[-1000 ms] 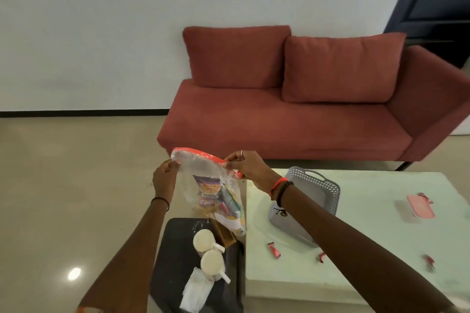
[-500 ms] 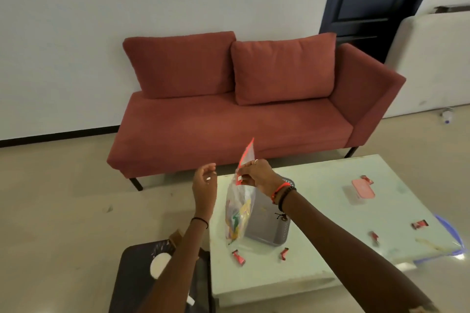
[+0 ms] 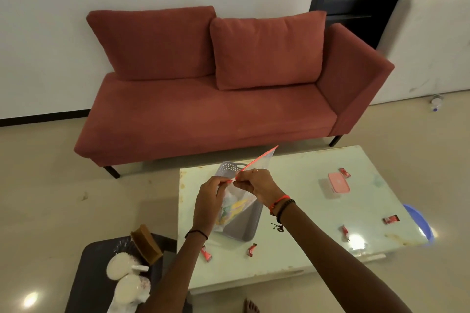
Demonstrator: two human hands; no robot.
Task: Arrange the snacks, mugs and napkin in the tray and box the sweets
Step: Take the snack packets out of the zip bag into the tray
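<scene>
A clear zip bag of snacks (image 3: 235, 207) with a red seal hangs over the grey perforated tray (image 3: 243, 226) on the pale table (image 3: 305, 211). My left hand (image 3: 209, 198) and my right hand (image 3: 254, 183) both pinch the bag's red top edge, fingertips close together. Several red wrapped sweets lie loose on the table, one (image 3: 206, 253) near the front left, one (image 3: 251, 249) in front of the tray, one (image 3: 391, 219) at the right. A pink-lidded box (image 3: 335, 184) sits at the far right. Two white mugs (image 3: 124, 276) and a white napkin (image 3: 127, 305) rest on a black stool (image 3: 94, 274).
A red sofa (image 3: 216, 99) stands behind the table. A brown item (image 3: 147, 244) lies on the stool beside the mugs. A blue basin (image 3: 419, 223) shows past the table's right edge. A bare foot (image 3: 250, 306) is on the floor below.
The bag has come from over the stool to over the tray. My left hand, which had let go half a second ago, pinches the red seal again beside my right hand.
</scene>
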